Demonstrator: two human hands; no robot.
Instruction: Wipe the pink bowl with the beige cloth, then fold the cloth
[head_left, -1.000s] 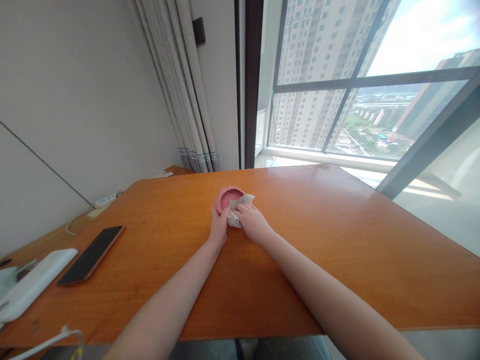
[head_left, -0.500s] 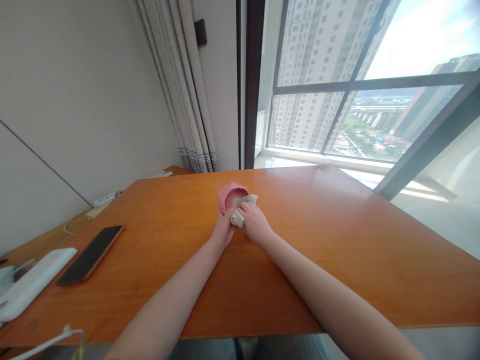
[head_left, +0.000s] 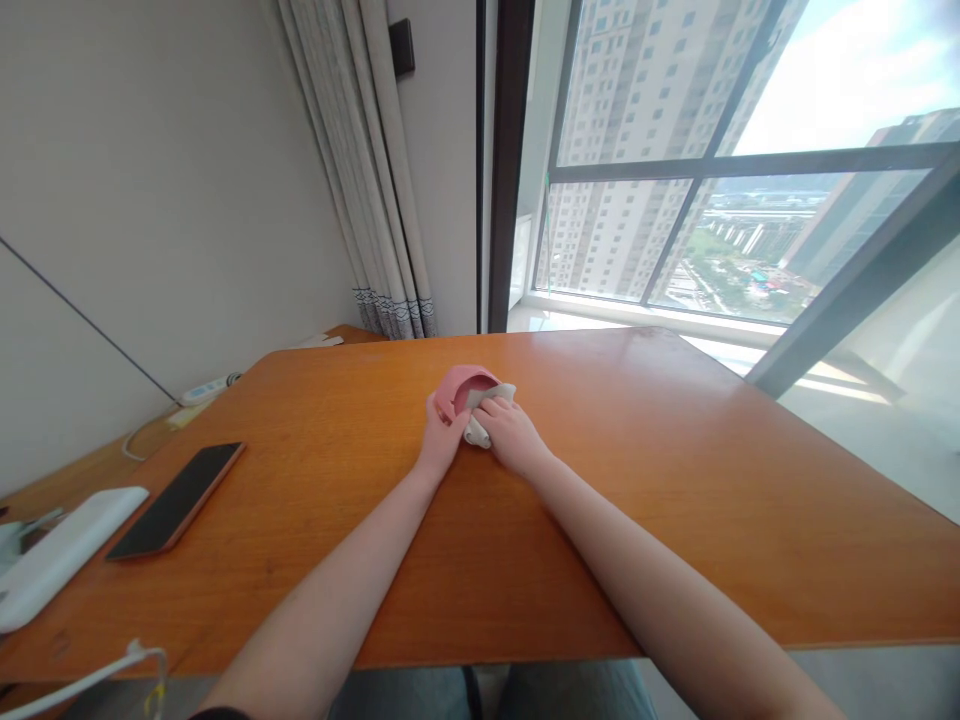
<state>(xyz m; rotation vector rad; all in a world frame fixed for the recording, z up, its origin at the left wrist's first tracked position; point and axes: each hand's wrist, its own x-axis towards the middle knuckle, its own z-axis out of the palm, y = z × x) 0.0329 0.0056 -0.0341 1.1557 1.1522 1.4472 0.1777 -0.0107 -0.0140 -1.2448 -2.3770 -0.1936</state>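
Observation:
A pink bowl-like container point(head_left: 459, 380) with an angular outside is tipped so its round opening faces me, near the middle of the table. My left hand point(head_left: 441, 436) is closed on its left side, thumb at the near rim. Bunched in my right hand point(head_left: 510, 430) is a whitish cloth point(head_left: 477, 432), pressed against the container's rim and opening. One corner of the cloth sticks out past the fingers at the upper right. The right fingertips are partly hidden in the cloth, and the container's underside is out of sight.
On the wooden table point(head_left: 675, 500), a dark phone point(head_left: 178, 500) lies at the left beside a white slab-like device point(head_left: 67, 555). A white cable point(head_left: 90, 680) crosses the near left corner. A power strip point(head_left: 206, 390) rests by the wall. A large window stands beyond.
My left hand has shifted up around the container's left side. The container has turned slightly, and the cloth stays in my right hand at its rim.

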